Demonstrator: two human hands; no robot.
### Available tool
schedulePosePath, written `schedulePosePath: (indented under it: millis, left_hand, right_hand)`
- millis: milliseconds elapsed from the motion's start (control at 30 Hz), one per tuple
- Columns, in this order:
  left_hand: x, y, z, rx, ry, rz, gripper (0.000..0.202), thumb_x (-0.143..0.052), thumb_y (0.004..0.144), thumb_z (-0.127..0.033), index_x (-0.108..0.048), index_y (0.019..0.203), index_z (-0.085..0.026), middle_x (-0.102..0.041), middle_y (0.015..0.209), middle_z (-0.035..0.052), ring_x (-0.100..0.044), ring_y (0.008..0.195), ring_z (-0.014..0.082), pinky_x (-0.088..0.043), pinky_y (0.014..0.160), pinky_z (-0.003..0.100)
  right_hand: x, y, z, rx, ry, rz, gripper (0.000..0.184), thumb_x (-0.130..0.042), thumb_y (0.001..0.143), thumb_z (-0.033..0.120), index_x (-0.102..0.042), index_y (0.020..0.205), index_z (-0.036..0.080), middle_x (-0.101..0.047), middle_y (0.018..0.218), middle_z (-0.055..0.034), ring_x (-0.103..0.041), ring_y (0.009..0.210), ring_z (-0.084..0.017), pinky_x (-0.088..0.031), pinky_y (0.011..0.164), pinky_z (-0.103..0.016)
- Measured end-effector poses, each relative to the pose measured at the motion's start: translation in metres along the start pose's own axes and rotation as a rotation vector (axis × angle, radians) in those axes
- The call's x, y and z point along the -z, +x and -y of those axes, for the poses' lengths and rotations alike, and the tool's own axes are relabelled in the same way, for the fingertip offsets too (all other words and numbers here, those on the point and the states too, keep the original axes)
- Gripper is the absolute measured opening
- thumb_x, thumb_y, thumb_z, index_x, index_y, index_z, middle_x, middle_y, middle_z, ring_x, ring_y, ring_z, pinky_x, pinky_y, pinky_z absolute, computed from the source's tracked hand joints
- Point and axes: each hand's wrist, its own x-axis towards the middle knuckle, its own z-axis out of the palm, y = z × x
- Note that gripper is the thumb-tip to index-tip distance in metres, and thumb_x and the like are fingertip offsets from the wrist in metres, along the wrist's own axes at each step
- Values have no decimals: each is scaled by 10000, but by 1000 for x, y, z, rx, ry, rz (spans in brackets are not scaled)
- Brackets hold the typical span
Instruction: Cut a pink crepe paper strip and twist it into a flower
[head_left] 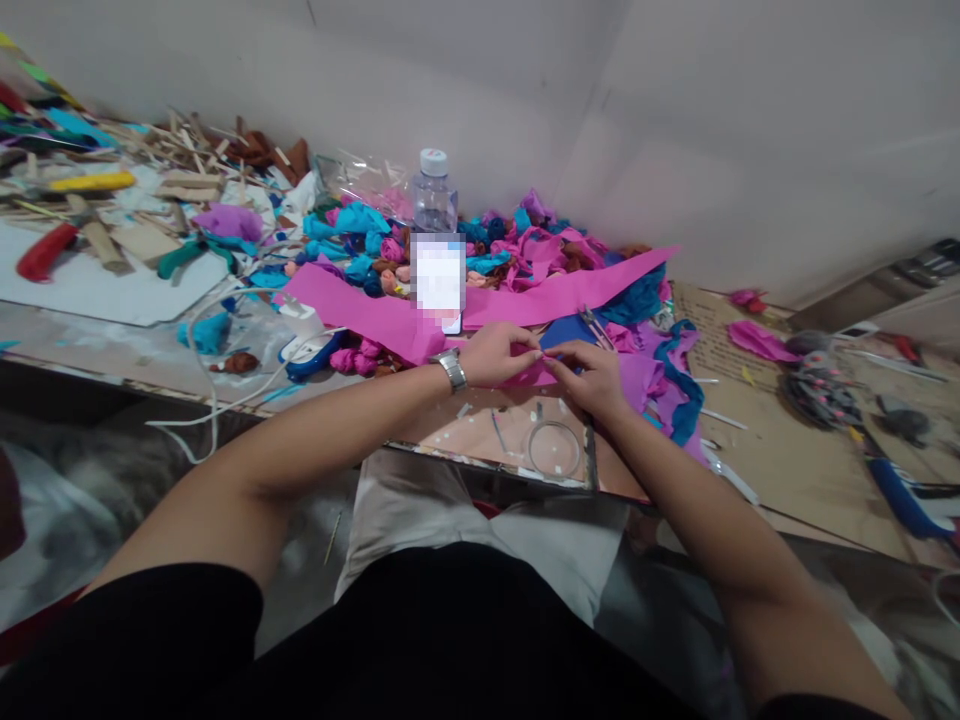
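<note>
While my left hand [499, 355] and right hand [592, 378] pinch shut on the pink paper piece [534, 374] at the table's [480, 432] near edge, I judge close fingertips and a taut, even crease work best.

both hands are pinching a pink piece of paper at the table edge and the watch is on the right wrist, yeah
Not quite: the watch is on the left wrist, just behind the left hand, as the head view shows. The rest stands: the left hand and the right hand both pinch the pink piece of paper at the edge of the table.
</note>
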Motion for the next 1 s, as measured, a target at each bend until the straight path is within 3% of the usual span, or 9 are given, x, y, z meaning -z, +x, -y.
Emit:
schedulePosePath:
  millis: [600,800,1000]
  left_hand:
    - [-4,0,3,24,-44,-24,256,-665,955,-379,-850,1005,-209,-844,1034,40,-765,923,200,-542,850,326]
    - [-2,0,1,2,0,-33,277,-670,970,-405,-850,1029,-204,-843,1045,44,-764,959,211,-543,870,328]
    - [-1,-1,-2,-31,33,-19,292,-658,984,-424,-853,1011,-209,-841,1036,47,-752,935,211,-534,864,338]
  right_hand:
    - [-2,-1,-1,-30,-2,-25,229,-755,955,466,-831,951,250,-826,883,-45,-683,646,-165,-558,627,-323]
    - [-5,1,-3,-42,99,-26,195,-776,946,446,-813,945,255,-815,1001,-66,-751,882,-216,-602,766,-371]
    - [-6,2,-2,-69,141,-43,240,-781,930,494,-791,903,256,-797,995,-70,-743,919,-227,-606,828,-401]
